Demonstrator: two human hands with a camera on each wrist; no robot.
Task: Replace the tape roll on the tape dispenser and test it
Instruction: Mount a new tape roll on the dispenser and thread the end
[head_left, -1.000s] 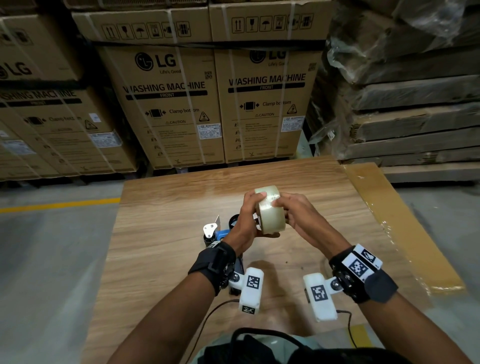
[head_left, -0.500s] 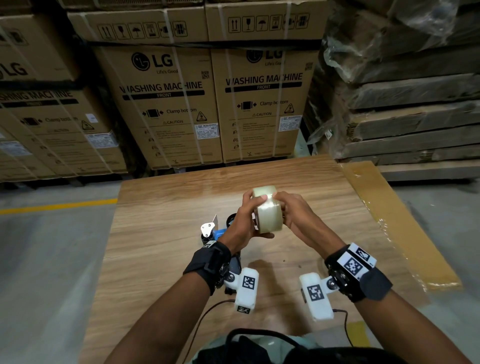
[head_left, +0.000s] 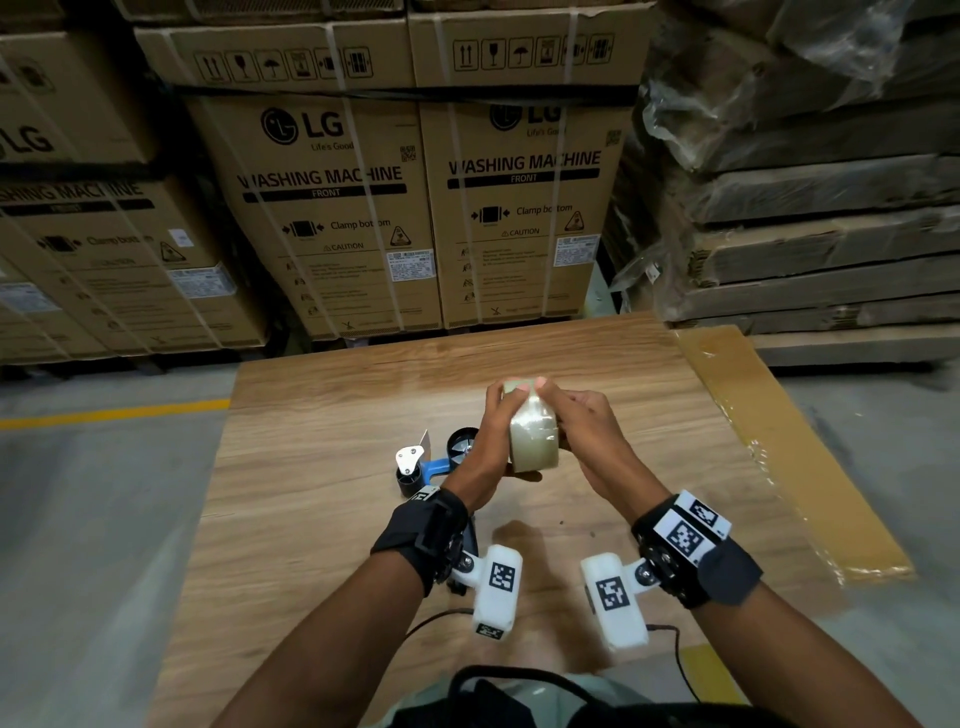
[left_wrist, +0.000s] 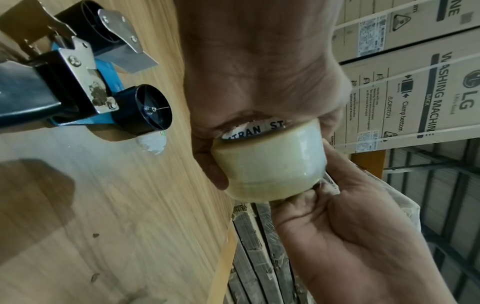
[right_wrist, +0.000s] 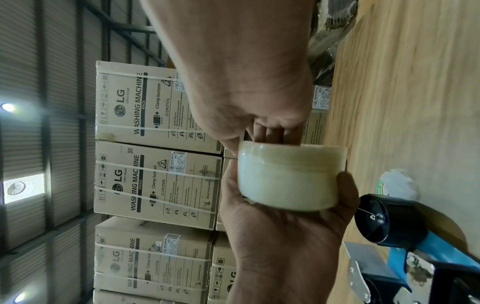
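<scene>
Stacked boxes stand past the far edge of the table, whose left half lies bare wood. The dispenser lies near the middle, its black hub bare. Just right of it, above the wood, the left hand and right hand both grasp the roll.

I read "LG Life's Good", "WASHING MACHINE", "FRONT", "Clamp bottom", "CAUTION" on the cartons at top centre of the head view. Wrist views also show cartons marked "BACK". Tape roll core, left wrist view centre: "TRAN", "ST". Small labels too small to read.
</scene>
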